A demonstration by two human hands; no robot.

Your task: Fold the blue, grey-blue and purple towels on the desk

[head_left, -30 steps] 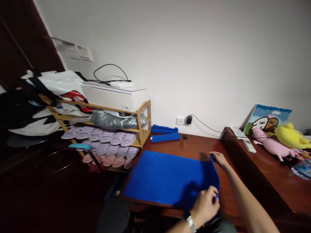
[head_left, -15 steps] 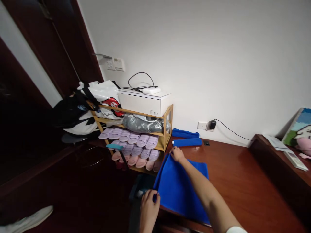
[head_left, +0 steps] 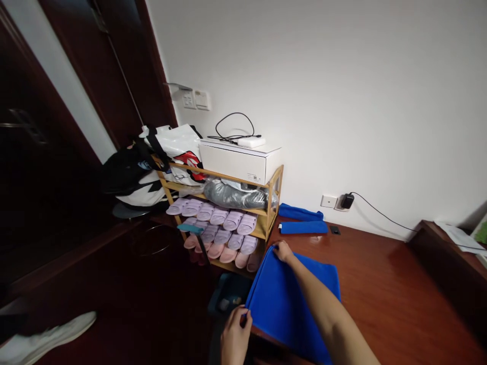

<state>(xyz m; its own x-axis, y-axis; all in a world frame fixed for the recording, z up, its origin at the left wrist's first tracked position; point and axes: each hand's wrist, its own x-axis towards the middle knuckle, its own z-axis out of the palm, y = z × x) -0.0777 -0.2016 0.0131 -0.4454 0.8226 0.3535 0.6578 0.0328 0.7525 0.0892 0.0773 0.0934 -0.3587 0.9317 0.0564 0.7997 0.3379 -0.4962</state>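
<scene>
A blue cloth (head_left: pixel 281 304) lies on the reddish-brown desk (head_left: pixel 373 284), its left edge doubled in a fold. My left hand (head_left: pixel 236 329) pinches the near left corner at the desk's front edge. At the far left corner, my right hand (head_left: pixel 283 251) grips the same cloth with bent fingers, and my right forearm crosses above it. Behind, against the wall, are a rolled blue cloth (head_left: pixel 303 227) and another blue cloth (head_left: pixel 300 212).
Left of the desk stands a wooden rack (head_left: pixel 272 203) with lilac and pink slippers, a white box (head_left: pixel 236 159) and bags. A bin (head_left: pixel 230 296) sits below the desk edge. A black plug (head_left: pixel 347 201) is in the wall socket. Someone's white shoe (head_left: pixel 61 332) shows at lower left.
The view has swung left, so things sit further right. Both hands keep their hold on the cloth's left corners, and its left edge looks straighter and more neatly doubled.
</scene>
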